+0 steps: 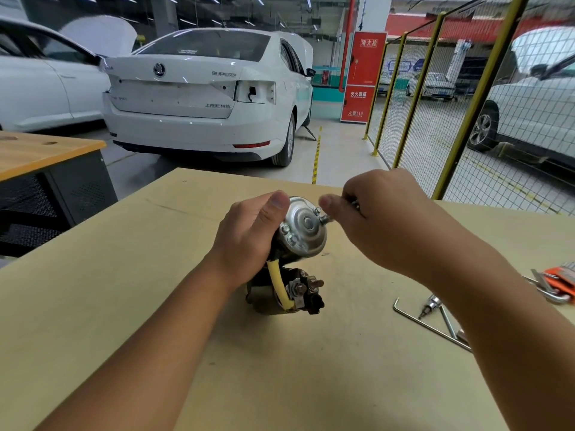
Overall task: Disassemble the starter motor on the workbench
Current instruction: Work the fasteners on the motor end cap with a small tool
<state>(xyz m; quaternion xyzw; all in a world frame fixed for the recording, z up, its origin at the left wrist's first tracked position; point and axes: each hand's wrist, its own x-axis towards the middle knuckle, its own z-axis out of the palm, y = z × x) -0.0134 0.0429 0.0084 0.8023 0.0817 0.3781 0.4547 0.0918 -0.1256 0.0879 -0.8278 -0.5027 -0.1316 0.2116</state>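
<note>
A: On the workbench (311, 384), the starter motor (291, 253) is held tilted near the middle, silver end cap (303, 227) turned toward the camera. How is it steadied?

B: The left hand (249, 241) is wrapped round the body, thumb laid over the cap's rim.

A: And the right hand (382, 219)?

B: Its fingers are pinched on a small tool (326, 218) set at a through bolt on the cap's edge. The tool is best kept square to the bolt, the body held firm against twisting.

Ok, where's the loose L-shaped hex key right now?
In the head view the L-shaped hex key lies flat on the workbench, right of the starter motor, beside a small screwdriver bit and under the right forearm.
</note>
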